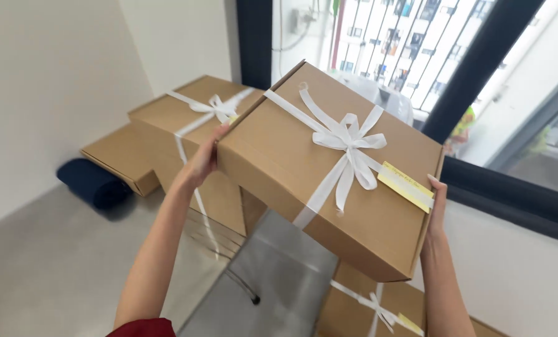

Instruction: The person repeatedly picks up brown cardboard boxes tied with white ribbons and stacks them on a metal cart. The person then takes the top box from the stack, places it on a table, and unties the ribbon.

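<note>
I hold a brown cardboard gift box (291, 156) up in front of me, tilted, with a white ribbon bow (347, 140) across its lid and a pale yellow tag (407, 186) near its right edge. My left hand (205, 159) grips the box's left side. My right hand (437, 206) presses against its right side, fingers up along the edge. The box hangs in the air above the floor and the other boxes.
A second ribboned brown box (185, 115) stands behind on the left, on top of more cardboard, with a flat box (119, 156) beside it. A dark blue roll (91, 181) lies by the wall. Another ribboned box (366, 309) sits below. A window (410, 43) is ahead.
</note>
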